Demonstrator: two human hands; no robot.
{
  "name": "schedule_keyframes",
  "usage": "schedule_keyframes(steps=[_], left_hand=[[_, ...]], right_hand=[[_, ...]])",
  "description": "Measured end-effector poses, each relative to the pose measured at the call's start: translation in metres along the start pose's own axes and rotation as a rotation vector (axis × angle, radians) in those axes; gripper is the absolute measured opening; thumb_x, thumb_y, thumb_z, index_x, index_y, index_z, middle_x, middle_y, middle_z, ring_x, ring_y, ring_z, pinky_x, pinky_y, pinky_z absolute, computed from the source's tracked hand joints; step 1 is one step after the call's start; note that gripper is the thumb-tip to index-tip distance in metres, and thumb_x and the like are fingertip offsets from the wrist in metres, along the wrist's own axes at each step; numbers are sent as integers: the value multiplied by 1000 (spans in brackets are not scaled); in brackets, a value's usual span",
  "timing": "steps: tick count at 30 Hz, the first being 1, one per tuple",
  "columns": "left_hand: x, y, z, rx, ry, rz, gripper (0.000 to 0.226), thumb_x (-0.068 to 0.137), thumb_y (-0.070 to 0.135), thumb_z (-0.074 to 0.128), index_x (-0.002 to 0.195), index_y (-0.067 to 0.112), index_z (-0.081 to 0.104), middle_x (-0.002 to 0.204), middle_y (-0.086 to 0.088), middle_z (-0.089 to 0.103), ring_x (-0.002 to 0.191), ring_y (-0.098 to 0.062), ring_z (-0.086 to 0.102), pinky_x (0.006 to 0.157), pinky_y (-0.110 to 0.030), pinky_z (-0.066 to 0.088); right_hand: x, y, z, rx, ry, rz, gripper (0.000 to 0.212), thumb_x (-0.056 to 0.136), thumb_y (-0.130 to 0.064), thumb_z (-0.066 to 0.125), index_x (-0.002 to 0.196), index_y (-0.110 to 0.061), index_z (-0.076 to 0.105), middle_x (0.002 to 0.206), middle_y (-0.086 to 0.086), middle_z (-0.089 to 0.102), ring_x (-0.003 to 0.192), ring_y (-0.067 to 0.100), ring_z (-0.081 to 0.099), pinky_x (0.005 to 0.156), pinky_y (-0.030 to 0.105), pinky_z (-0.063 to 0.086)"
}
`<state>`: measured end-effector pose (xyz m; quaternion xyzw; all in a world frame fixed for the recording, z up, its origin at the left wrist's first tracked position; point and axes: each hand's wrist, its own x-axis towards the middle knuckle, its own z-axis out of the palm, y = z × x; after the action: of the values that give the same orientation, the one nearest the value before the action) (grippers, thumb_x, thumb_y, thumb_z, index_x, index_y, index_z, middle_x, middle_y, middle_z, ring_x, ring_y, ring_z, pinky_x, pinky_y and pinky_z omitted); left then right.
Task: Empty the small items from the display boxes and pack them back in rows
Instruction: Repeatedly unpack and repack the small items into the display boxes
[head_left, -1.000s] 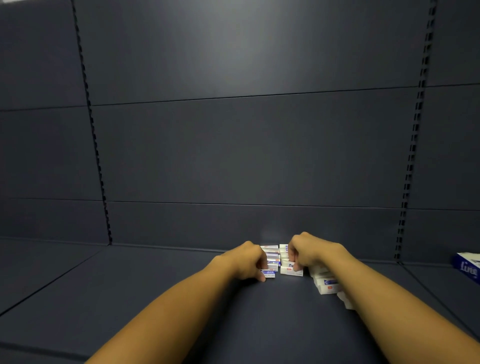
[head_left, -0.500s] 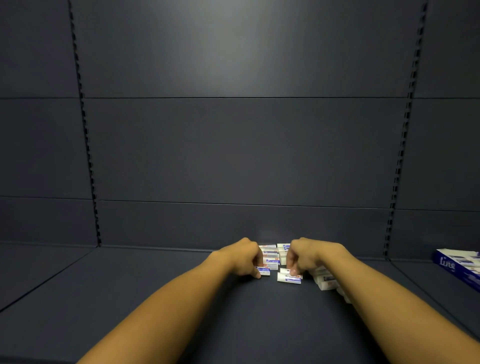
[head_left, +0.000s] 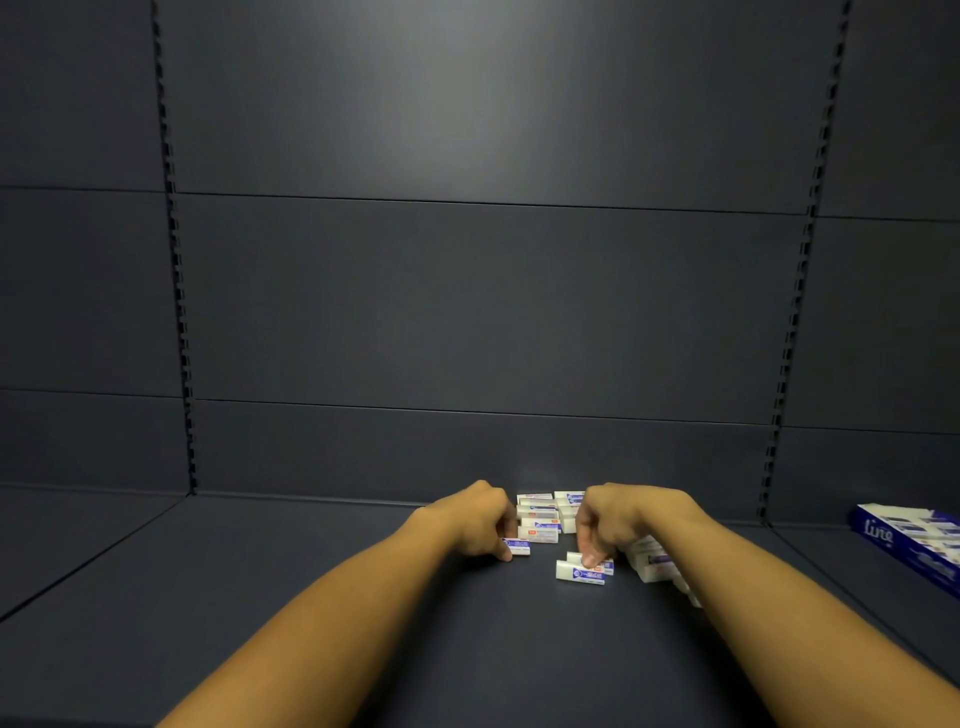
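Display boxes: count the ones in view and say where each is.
1: the blue display box lies at the far right of the shelf, cut off by the frame edge. Others may be out of view.

On a dark shelf (head_left: 311, 597) backed by dark panels, both arms reach forward to a cluster of small white erasers (head_left: 540, 522) with blue sleeves. The left hand (head_left: 475, 522), fingers curled, pinches one eraser (head_left: 518, 546) at the cluster's near left edge. The right hand (head_left: 621, 519) presses curled fingertips on a pair of erasers (head_left: 582, 570) lying apart from the cluster (nearer the camera). More erasers (head_left: 652, 564) lie under the right wrist. A blue display box (head_left: 904, 545) sits far right, well apart.
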<state>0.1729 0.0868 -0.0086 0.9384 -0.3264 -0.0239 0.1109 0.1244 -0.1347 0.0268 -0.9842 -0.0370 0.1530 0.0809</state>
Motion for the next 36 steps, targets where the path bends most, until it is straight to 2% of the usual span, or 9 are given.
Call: schedule_keyframes(steps=[4,6,12,17,20,24,27,30,36], left_hand=[[-3,-3,-5,3,13,0,23,84,27,79,104,19,71,98,5,58,92,-18,59,84,-34,53],[-5,-5,-7,4,15,-1,23,84,27,79,104,19,71,98,5,59,93,-19,60,84,-35,54],[-8,-7,-6,7,14,-4,21,85,29,79,103,19,71,100,4,60,94,-20,62,86,-38,56],[-8,-9,-7,23,39,15,19,85,30,77,100,21,71,97,4,62,91,-19,63,84,-39,57],[-7,-7,-12,46,92,50,17,86,29,75,100,20,72,98,2,64,89,-20,63,83,-40,57],[0,-2,-17,79,166,105,22,87,27,72,107,19,73,109,-1,65,94,-20,63,85,-40,57],[9,5,-14,94,226,147,26,89,28,71,113,20,70,115,-1,62,99,-20,60,87,-39,54],[19,14,-7,82,270,206,34,90,31,70,122,21,65,119,1,59,106,-19,57,89,-36,52],[33,46,4,75,324,332,29,87,32,67,113,21,67,114,2,58,105,-18,55,84,-32,49]], right_hand=[[1,3,2,-19,40,1,7,85,-18,75,92,-18,78,96,0,76,84,11,68,90,32,57],[0,3,2,-29,39,19,12,82,-11,74,90,-19,78,94,-2,77,87,12,70,91,32,57],[-3,-6,4,-94,22,42,23,71,-10,84,89,-20,74,94,-1,73,96,21,70,89,40,59],[-7,-8,8,-136,98,22,25,71,-13,86,93,-15,75,99,0,69,94,23,69,84,38,60],[-11,-6,4,-112,184,14,24,71,-19,86,90,-18,72,96,-1,69,90,21,68,82,37,59],[-21,3,-3,-66,316,-5,18,75,-19,79,84,-24,65,87,-7,63,80,14,62,69,27,53],[-29,11,-3,-20,387,-12,22,75,-17,78,83,-29,60,86,-9,61,76,9,60,61,19,44],[-41,22,3,6,463,-5,23,73,-18,77,81,-29,58,88,-9,61,76,8,60,62,20,48],[-72,49,23,-2,551,72,21,71,-19,75,86,-23,61,93,-9,55,83,12,56,72,29,53]])
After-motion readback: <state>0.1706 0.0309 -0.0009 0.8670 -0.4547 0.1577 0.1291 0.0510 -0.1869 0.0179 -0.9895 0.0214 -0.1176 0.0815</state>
